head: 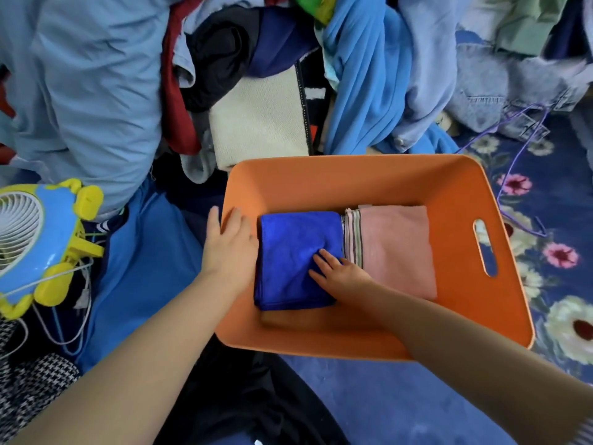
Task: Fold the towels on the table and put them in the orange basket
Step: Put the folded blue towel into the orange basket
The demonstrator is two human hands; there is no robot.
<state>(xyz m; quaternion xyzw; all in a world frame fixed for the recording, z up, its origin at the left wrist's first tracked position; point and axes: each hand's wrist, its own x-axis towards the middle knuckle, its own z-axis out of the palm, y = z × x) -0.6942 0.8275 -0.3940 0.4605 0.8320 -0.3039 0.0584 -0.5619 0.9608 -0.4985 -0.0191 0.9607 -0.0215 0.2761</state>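
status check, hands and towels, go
Left hand flat against blue towel edge, right hand pressing on top. Blue beside pink towel in orange basket. Nothing blocking.

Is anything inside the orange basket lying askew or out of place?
Nothing stands out. The blue towel and the pink towel lie folded side by side on the orange basket floor. The right hand rests on the blue towel.

Left hand [229, 244]: forearm bare, reaching in from near left, palm down, fingers straight. Right hand [337, 268]: forearm bare, from near right, fingers flat, spread.
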